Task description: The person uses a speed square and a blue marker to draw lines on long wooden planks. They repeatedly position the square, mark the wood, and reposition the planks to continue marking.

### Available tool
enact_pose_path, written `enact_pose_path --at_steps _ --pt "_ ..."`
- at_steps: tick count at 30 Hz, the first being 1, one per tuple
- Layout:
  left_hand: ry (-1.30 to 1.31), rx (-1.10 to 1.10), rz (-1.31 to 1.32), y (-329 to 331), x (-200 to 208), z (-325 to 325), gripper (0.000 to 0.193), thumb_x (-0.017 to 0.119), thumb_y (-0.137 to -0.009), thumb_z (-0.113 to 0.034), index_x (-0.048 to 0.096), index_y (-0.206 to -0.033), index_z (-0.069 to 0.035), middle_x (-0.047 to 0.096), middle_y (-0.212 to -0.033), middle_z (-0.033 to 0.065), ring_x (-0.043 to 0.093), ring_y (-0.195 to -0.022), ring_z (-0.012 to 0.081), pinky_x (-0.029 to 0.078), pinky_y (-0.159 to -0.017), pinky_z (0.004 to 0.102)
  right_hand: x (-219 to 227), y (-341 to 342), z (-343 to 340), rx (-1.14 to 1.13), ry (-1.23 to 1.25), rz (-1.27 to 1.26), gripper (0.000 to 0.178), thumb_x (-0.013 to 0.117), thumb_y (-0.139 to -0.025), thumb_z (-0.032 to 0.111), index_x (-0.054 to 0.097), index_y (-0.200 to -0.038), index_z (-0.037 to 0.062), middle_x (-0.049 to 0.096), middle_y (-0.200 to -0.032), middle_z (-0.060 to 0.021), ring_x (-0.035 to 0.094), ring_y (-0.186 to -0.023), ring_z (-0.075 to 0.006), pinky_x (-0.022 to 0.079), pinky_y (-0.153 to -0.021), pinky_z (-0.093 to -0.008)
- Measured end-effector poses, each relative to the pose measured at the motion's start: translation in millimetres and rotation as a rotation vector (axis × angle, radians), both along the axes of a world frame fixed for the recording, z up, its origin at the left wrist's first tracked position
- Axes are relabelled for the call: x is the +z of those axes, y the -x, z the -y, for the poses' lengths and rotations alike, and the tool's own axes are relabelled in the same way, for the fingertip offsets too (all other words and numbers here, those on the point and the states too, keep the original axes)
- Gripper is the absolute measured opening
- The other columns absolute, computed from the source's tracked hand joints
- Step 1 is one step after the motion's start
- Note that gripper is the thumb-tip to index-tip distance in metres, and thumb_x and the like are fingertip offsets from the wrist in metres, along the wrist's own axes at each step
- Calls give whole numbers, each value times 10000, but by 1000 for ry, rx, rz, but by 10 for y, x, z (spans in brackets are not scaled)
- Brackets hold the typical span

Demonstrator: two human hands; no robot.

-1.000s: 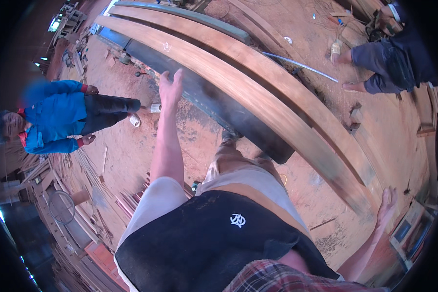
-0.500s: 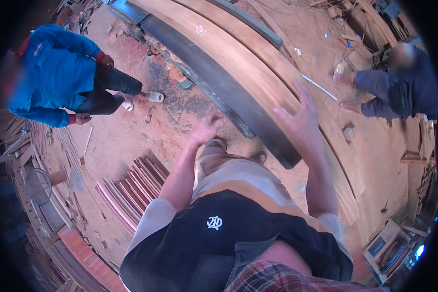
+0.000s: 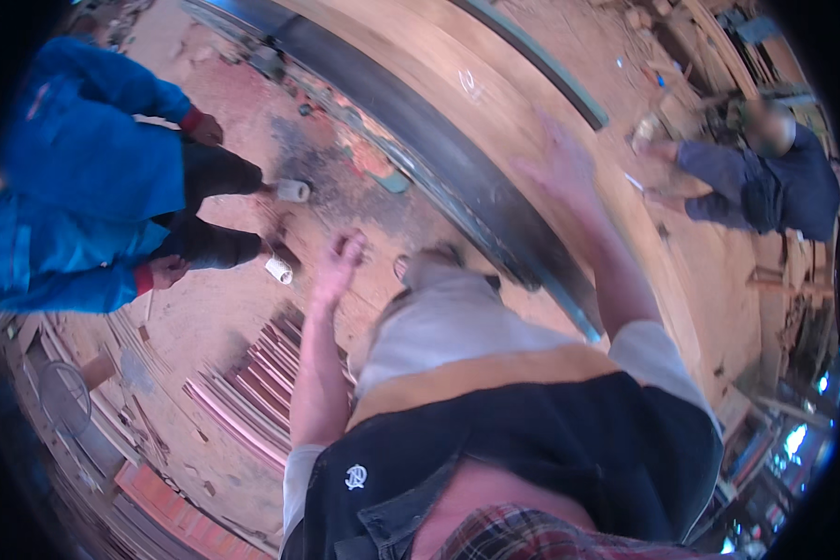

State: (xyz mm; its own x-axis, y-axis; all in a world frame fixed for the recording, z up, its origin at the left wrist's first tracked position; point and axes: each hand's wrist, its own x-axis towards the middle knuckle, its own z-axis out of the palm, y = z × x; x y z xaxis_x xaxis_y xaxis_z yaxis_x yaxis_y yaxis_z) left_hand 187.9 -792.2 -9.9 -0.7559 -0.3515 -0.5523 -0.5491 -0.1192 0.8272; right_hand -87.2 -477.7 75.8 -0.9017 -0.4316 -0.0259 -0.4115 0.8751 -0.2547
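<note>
My right hand (image 3: 560, 168) lies on or just over a long pale wooden plank surface (image 3: 420, 70), its fingers spread; blur hides whether it presses down. White chalk marks (image 3: 471, 84) show on the wood. Under its near side runs a long dark metal bed (image 3: 392, 107), like a machine table. My left hand (image 3: 343, 257) hangs in the air left of that bed, fingers loosely bent, with nothing visible in it. A dark green rail (image 3: 541, 70) borders the wood's far side.
A person in a blue jacket (image 3: 103, 149) stands at the left. Another person in dark clothes (image 3: 784, 177) is at the right. Several reddish wooden strips (image 3: 261, 373) lie on the floor near my left arm. Scrap wood (image 3: 709, 56) is piled far right.
My left hand has moved left, away from the bed. The right hand stays over the wood. The dark gap between two planks no longer shows. The view has shifted, and the blue-jacketed person appears closer.
</note>
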Motion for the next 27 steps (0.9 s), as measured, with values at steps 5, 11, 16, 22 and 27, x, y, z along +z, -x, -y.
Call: enact_pose_path --at_steps 5,11,16,22,27 --pt "-53 -8 -26 441 -64 500 403 692 -1006 -323 643 -1230 8 675 -978 47 634 -863 122 546 -789 294 11 -3 -7 27 88 21 984 817 -777 475 351 -1602 212 561 -1461 -171 569 -1308 -384 486 -1057 -497" --pt "-55 -16 -129 1980 7 1591 502 666 -1019 -404 599 -1307 1 644 -1071 71 661 -902 173 590 -829 355 125 -16 147 -88 51 51 981 860 -716 414 428 -1558 156 586 -1420 -163 582 -1290 -362 494 -1043 -467" --pt "-306 211 -193 3588 192 2302 844 621 -982 -603 425 -1430 84 587 -1182 220 671 -977 303 621 -862 432 221 -46 256 -176 -13 92 1028 920 -640 270 441 -1542 155 604 -1358 -157 597 -1247 -359 497 -1034 -469" --pt "-209 -28 -108 4420 326 2599 1026 595 -924 -735 304 -1501 63 522 -1309 296 665 -1036 345 641 -812 460 403 18 454 -295 -51 192 1051 890 -683 178 351 -1580 85 488 -1515 -180 482 -1382 -374 380 -1183 -467" --pt "-195 -227 3 4131 367 3159 834 636 -961 -636 436 -1496 -28 590 -1293 187 685 -979 282 632 -802 401 518 142 1079 -341 467 -106 966 789 -794 184 288 -1602 9 418 -1578 -212 420 -1451 -368 295 -1234 -480"
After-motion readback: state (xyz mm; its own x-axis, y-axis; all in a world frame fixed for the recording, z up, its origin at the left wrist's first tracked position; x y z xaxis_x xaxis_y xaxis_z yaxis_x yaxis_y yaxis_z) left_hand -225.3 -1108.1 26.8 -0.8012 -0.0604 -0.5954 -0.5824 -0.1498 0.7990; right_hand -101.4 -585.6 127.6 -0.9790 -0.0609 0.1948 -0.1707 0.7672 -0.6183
